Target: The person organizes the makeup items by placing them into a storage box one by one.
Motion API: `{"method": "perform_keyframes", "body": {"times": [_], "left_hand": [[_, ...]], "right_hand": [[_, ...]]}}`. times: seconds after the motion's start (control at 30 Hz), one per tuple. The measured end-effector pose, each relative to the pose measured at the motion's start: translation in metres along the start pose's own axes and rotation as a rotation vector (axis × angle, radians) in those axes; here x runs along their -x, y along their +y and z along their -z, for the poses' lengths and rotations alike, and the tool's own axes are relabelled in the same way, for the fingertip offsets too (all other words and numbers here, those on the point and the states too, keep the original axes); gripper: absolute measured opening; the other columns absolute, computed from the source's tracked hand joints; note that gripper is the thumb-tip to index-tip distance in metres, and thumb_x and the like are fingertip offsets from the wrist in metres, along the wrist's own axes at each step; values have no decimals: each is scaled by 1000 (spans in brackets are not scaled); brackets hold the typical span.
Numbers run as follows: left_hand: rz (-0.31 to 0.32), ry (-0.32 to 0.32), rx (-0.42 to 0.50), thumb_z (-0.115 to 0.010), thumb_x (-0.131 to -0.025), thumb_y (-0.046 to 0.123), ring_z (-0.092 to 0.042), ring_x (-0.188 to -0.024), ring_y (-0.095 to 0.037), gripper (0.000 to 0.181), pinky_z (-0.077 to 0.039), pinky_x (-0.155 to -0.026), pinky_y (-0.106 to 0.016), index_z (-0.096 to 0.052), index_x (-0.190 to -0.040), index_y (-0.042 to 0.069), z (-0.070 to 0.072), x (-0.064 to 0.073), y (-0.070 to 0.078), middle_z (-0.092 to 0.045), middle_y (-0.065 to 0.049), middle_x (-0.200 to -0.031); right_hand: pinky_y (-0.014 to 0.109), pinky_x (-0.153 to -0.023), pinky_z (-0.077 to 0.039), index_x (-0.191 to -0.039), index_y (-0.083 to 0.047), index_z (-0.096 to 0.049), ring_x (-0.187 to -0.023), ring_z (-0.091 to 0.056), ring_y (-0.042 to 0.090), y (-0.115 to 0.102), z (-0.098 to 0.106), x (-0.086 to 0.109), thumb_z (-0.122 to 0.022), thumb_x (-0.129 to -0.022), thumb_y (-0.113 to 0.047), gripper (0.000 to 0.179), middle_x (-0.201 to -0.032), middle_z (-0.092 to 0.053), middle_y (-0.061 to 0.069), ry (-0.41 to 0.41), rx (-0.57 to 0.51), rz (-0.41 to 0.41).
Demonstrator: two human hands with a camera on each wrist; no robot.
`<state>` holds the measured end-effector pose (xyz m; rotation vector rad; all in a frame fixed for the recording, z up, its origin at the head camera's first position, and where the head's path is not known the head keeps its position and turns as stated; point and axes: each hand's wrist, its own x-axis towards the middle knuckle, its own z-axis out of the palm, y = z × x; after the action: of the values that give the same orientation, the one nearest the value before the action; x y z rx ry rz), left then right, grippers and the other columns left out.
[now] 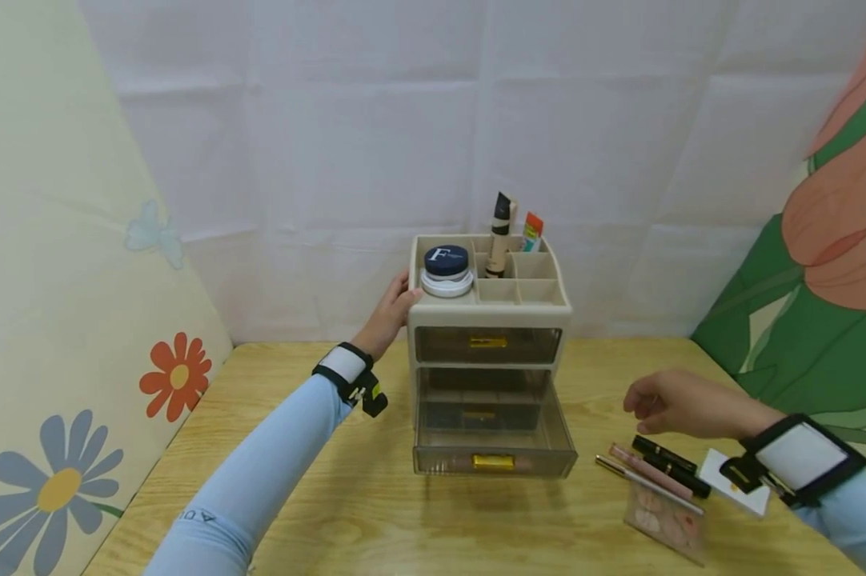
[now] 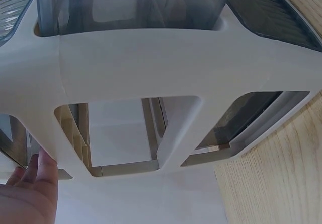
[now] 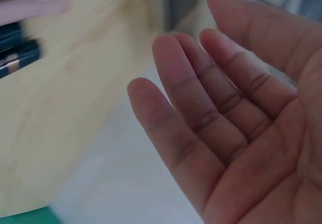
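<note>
Right of the organizer point(image 1: 491, 317), the right hand point(image 1: 681, 404) is hovering empty, fingers loosely curved, near the slim tubes point(image 1: 656, 472), while the left hand point(image 1: 387, 320) is resting, seemingly without clasping, against the organizer's side, leaving the jutting drawer point(image 1: 447, 462) risking a skewing knock from a low-passing wrist.
</note>
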<state>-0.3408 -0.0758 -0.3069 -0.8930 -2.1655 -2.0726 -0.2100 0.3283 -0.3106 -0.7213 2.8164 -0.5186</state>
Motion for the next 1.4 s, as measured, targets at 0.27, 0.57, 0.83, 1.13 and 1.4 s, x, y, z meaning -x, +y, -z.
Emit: {"method": "perform_keyframes", "body": {"times": [0.27,0.57,0.83,1.13,1.4], "left_hand": [[4,2,-10,-39,-97,29,-43,-123,-31,63,-40,-96,-46,-19,-153,7,1,0,-1,-31,-17,-150],[-14,3,5,-39,-97,27,-44,-122,-31,62,-41,-95,-45,-20,-153,6,0,-1,-2,-32,-19,-150],[-19,7,5,-40,-96,30,-45,-120,-31,65,-43,-92,-41,-19,-153,6,-1,0,-1,-32,-18,-149],[-19,12,4,-40,-96,29,-45,-120,-31,66,-42,-93,-44,-19,-153,6,-2,0,-2,-32,-19,-149],[-14,13,3,-40,-94,33,-43,-123,-32,69,-41,-97,-48,-18,-153,6,-1,-2,-3,-31,-20,-149]], "right_hand": [[36,-65,-49,-92,-5,-66,-76,-57,15,50,-27,0,-76,-78,-2,17,-86,-62,0,29,51,-85],[39,-64,-47,-91,-2,-65,-75,-54,16,74,-44,1,-73,-77,2,17,-82,-58,1,10,44,-171],[35,-61,-45,-88,-2,-64,-71,-50,15,85,-52,-2,-73,-74,6,18,-77,-55,-1,30,44,-151],[36,-63,-48,-88,-3,-65,-73,-55,16,93,-55,-3,-72,-74,7,18,-80,-59,0,14,21,-174],[39,-65,-48,-90,-1,-65,-75,-56,18,96,-57,-8,-70,-74,7,18,-81,-60,1,32,29,-195]]}}
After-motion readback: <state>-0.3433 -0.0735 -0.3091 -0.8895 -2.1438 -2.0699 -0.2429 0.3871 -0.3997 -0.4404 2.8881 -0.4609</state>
